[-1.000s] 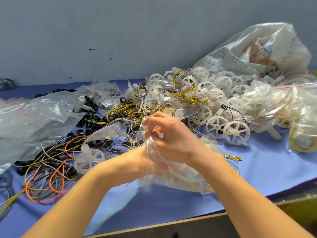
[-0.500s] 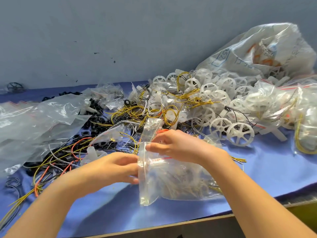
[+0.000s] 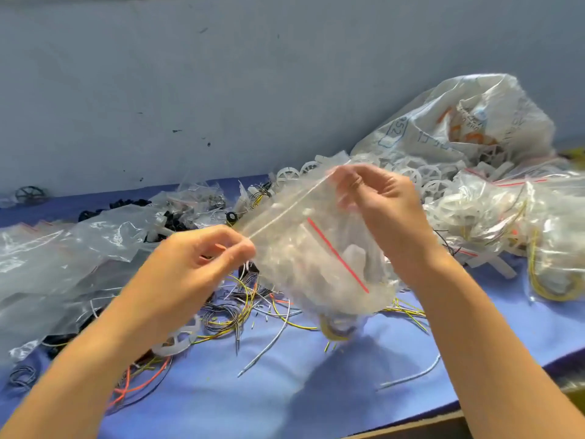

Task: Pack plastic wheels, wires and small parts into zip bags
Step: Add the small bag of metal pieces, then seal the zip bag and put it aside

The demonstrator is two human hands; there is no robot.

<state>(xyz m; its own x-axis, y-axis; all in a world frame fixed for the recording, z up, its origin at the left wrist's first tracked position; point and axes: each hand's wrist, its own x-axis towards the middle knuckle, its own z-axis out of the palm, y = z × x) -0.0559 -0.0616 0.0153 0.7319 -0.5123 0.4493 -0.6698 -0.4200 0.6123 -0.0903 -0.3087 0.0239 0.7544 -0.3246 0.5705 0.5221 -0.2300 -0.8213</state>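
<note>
Pinching one clear zip bag (image 3: 316,248) by its mouth, the person's two hands hold it up off the blue table (image 3: 316,391). The left hand (image 3: 196,267) has thumb and forefinger closed on the near-left end of the seal strip, with its other fingers curled. The right hand (image 3: 383,210) pinches the far-right end the same way, so the strip runs taut between the two sets of fingertips. The bag hangs below and between them. It is see-through, with one red line slanting across it, and the whitish plastic pieces inside are too blurred to count.

One white spoked wheel (image 3: 180,342) lies under the left wrist. Loose wires (image 3: 240,315) in yellow, black, orange and white tangle beneath both hands. Beyond the right fingers is a heap of white wheels (image 3: 427,175), too many to count, and one large pale sack (image 3: 459,122). Its blue box shows "52"; the rest of its print cannot be read. Right of the right hand lie filled bags (image 3: 493,217) with red strips. Left of the left fingers lie empty clear bags (image 3: 47,255), and far beyond them one dark wheel (image 3: 30,194).
</note>
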